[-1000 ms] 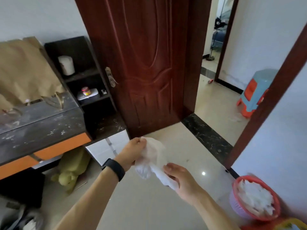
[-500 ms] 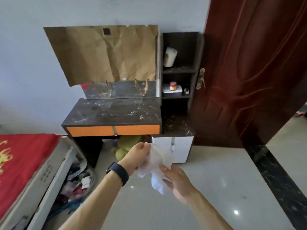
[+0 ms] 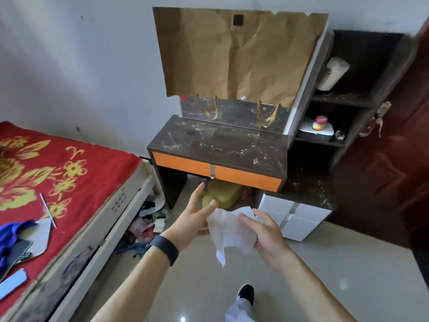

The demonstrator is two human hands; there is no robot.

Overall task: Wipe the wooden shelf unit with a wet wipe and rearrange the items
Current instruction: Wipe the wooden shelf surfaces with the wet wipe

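Nearest to us, our black shoe [image 3: 246,293] is standing on the glossy tiled floor [image 3: 336,263]. We are reaching both forearms forward, with a black wristband [image 3: 166,249] sitting on the left one. Between our hands we are holding the wet wipe [image 3: 232,231] in the air, above the floor and in front of the furniture, its lower corner hanging down. Our right hand [image 3: 264,233] is gripping the wipe's right edge, with its fingers curling loosely over the sheet. Our left hand [image 3: 192,219] is lying spread, its fingers straight and its thumb touching the wipe's upper left corner.

To our left, a bed with a red floral cover [image 3: 69,173] is carrying a blue cloth [image 3: 14,235]. Beyond our hands, a yellow-green plush toy [image 3: 222,194] is lying under a dusty dressing table [image 3: 220,142] with orange drawer fronts [image 3: 246,177], and a low white cabinet [image 3: 294,219] is standing just beside it on the right.

Farther back, brown paper [image 3: 239,54] is covering most of the mirror. Right of it, the dark wooden shelf unit [image 3: 362,101] is holding a white roll [image 3: 332,73] on its upper shelf, and on the shelf below a small red-lidded jar [image 3: 319,123] is resting on a white-topped container [image 3: 315,133]. A dark red door [image 3: 394,170] is standing at the far right.
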